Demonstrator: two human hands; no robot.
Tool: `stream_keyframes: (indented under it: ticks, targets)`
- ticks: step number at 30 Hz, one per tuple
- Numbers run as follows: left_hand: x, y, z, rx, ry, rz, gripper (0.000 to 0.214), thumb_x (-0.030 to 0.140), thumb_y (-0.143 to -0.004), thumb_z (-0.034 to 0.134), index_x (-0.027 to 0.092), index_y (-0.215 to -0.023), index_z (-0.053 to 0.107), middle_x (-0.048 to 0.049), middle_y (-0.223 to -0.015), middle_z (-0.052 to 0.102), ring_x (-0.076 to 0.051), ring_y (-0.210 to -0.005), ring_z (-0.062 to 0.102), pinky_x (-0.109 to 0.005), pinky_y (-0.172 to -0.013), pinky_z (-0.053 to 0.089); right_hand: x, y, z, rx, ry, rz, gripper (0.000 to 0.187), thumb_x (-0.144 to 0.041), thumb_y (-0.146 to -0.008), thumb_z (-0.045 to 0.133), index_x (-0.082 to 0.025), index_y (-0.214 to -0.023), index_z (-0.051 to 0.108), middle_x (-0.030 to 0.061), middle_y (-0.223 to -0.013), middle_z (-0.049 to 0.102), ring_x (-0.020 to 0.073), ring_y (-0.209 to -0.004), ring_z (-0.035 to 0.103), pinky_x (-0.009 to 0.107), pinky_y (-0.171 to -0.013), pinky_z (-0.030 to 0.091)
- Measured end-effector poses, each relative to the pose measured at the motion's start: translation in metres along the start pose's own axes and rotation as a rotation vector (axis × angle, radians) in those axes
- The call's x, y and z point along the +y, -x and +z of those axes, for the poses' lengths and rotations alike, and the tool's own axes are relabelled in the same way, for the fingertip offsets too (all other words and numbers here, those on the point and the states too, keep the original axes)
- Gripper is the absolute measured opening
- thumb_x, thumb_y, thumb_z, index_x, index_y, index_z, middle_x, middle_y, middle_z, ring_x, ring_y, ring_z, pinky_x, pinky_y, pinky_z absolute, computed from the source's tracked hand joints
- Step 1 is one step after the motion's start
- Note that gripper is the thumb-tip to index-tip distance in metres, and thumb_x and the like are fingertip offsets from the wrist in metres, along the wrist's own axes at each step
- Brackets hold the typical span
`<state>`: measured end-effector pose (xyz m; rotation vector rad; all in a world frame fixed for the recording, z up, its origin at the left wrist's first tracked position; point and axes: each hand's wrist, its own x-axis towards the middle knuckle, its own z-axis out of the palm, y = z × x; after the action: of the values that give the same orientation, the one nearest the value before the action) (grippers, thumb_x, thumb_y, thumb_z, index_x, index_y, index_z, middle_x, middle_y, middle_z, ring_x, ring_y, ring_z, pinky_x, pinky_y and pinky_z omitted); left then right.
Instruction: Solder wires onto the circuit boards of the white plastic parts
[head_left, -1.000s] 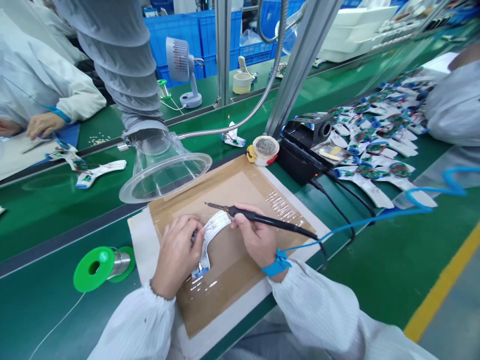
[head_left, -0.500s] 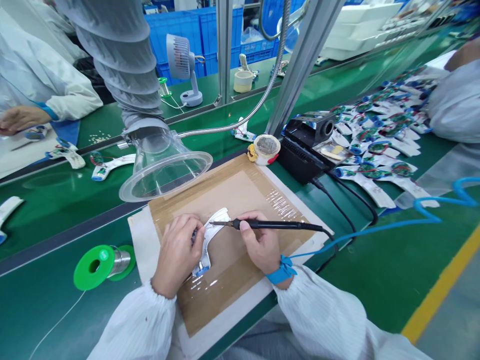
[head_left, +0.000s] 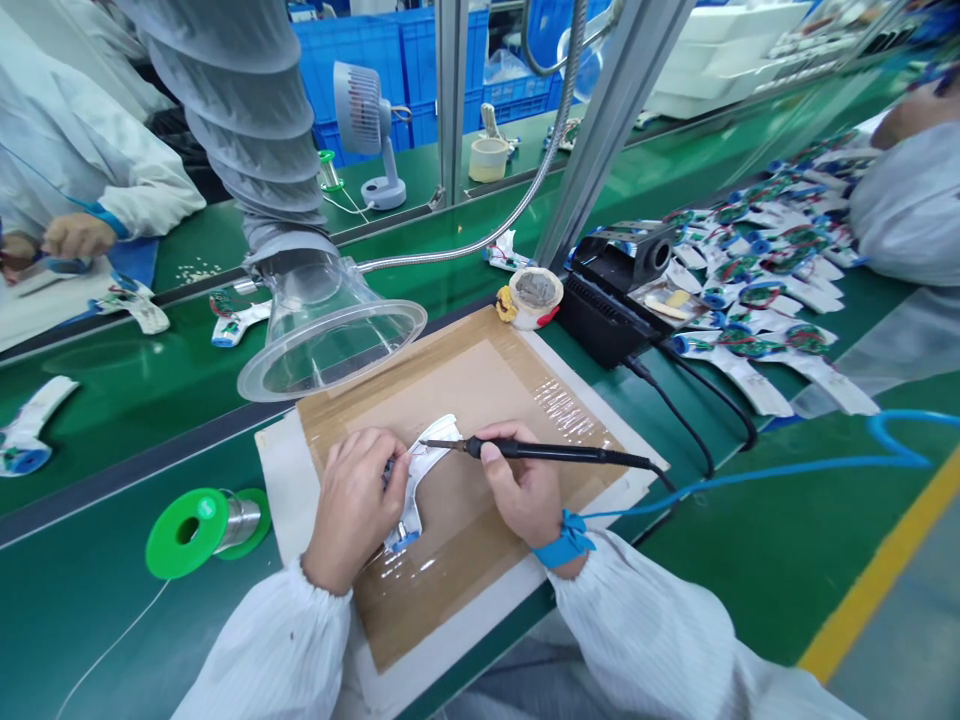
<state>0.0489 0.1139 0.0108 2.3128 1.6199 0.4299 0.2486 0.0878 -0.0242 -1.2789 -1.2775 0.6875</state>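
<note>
My left hand (head_left: pixel 349 508) grips a curved white plastic part (head_left: pixel 427 465) with small wires at its upper end, resting it on a tape-covered cardboard mat (head_left: pixel 465 395). The part's blue-tipped lower end (head_left: pixel 403 541) sticks out below my fingers. My right hand (head_left: pixel 521 482) holds a black soldering iron (head_left: pixel 547 451) like a pen, nearly level. Its fine metal tip reaches the upper end of the white part, close to the wires. My left fingers hide part of the white piece.
A clear fume-extractor hood (head_left: pixel 330 340) hangs just beyond the mat. A solder spool (head_left: pixel 202 532) lies left, and a black soldering station (head_left: pixel 615 285) and tip cleaner (head_left: pixel 534 297) stand right. Several wired assemblies (head_left: pixel 757 270) are laid out beyond them. A co-worker's hand (head_left: pixel 79 236) works far left.
The soldering iron has swung from a downward slant to nearly level, its tip now at the white part's upper end. White parts on the green belt have moved right.
</note>
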Motion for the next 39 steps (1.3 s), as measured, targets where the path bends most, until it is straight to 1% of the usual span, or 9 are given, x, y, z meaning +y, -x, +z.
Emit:
stream_keyframes:
  ticks: [12,18,27,29,31,33,35,37,39]
  targets:
    - [0.001,-0.002,-0.001,-0.020,-0.014,-0.010,0.019,0.027,-0.098,0.048,0.023,-0.082,0.056,-0.0030,-0.091,0.065,-0.023,-0.092,0.057,-0.038,-0.083,0.037,-0.001,-0.001,0.001,-0.014,0.015,0.012,0.010,-0.023,-0.090,0.058,-0.024,-0.094,0.067,0.0022,-0.086,0.073,0.0195,-0.080,0.070,0.032,-0.075,0.057]
    - [-0.001,-0.002,0.000,-0.011,-0.010,-0.004,0.017,0.026,-0.097,0.049,0.023,-0.083,0.058,-0.0034,-0.092,0.066,-0.023,-0.092,0.058,-0.038,-0.083,0.038,0.002,0.001,-0.001,0.116,-0.021,0.000,0.010,-0.027,-0.094,0.058,-0.024,-0.097,0.067,0.0040,-0.090,0.073,0.0208,-0.084,0.070,0.035,-0.077,0.058]
    - [0.000,-0.002,-0.001,-0.027,-0.017,-0.010,0.018,0.026,-0.098,0.049,0.023,-0.082,0.057,-0.0032,-0.091,0.065,-0.023,-0.092,0.057,-0.039,-0.084,0.038,0.003,0.003,-0.001,0.101,-0.033,-0.013,0.018,-0.033,-0.100,0.056,-0.025,-0.109,0.069,0.0067,-0.105,0.073,0.0232,-0.101,0.070,0.041,-0.092,0.059]
    - [0.000,-0.002,-0.001,-0.024,-0.023,-0.006,0.018,0.027,-0.098,0.049,0.023,-0.082,0.057,-0.0034,-0.091,0.065,-0.023,-0.092,0.057,-0.039,-0.084,0.038,0.003,0.003,-0.001,0.079,-0.047,-0.013,0.020,-0.034,-0.100,0.056,-0.026,-0.113,0.070,0.0076,-0.111,0.074,0.0242,-0.105,0.070,0.043,-0.095,0.059]
    - [0.000,-0.002,-0.001,-0.021,-0.031,-0.002,0.018,0.027,-0.098,0.049,0.023,-0.082,0.057,-0.0036,-0.092,0.065,-0.023,-0.092,0.057,-0.039,-0.083,0.038,0.002,0.004,-0.001,0.042,-0.061,0.001,0.023,-0.035,-0.101,0.056,-0.027,-0.118,0.070,0.0079,-0.114,0.075,0.0244,-0.103,0.072,0.044,-0.095,0.060]
    - [0.000,-0.002,-0.001,-0.019,-0.037,0.000,0.018,0.026,-0.098,0.048,0.023,-0.082,0.057,-0.0036,-0.091,0.065,-0.023,-0.092,0.057,-0.039,-0.083,0.037,0.000,0.004,-0.001,-0.008,-0.076,0.026,0.027,-0.034,-0.101,0.057,-0.028,-0.125,0.067,0.0063,-0.106,0.077,0.0232,-0.094,0.075,0.043,-0.091,0.062]
    - [0.000,-0.002,-0.001,-0.018,-0.034,0.001,0.019,0.027,-0.098,0.049,0.023,-0.082,0.057,-0.0034,-0.091,0.065,-0.023,-0.092,0.057,-0.038,-0.083,0.038,-0.001,0.002,-0.001,-0.073,-0.077,0.024,0.027,-0.031,-0.102,0.056,-0.029,-0.127,0.065,0.0034,-0.094,0.079,0.0219,-0.088,0.077,0.041,-0.089,0.062]
    - [0.000,-0.002,-0.001,-0.018,-0.030,0.002,0.019,0.028,-0.099,0.049,0.023,-0.083,0.058,-0.0031,-0.091,0.065,-0.023,-0.093,0.057,-0.038,-0.083,0.038,0.001,-0.004,-0.002,-0.169,-0.042,-0.036,0.023,-0.027,-0.102,0.055,-0.029,-0.122,0.066,0.0027,-0.098,0.079,0.0214,-0.096,0.076,0.040,-0.093,0.061]
    - [0.001,-0.001,-0.002,-0.020,-0.035,0.000,0.019,0.028,-0.099,0.049,0.023,-0.083,0.058,-0.0029,-0.091,0.065,-0.023,-0.093,0.057,-0.038,-0.084,0.038,0.007,-0.012,-0.002,-0.292,0.021,-0.135,0.024,-0.025,-0.099,0.060,-0.029,-0.122,0.063,0.0048,-0.116,0.076,0.0223,-0.112,0.071,0.041,-0.100,0.057]
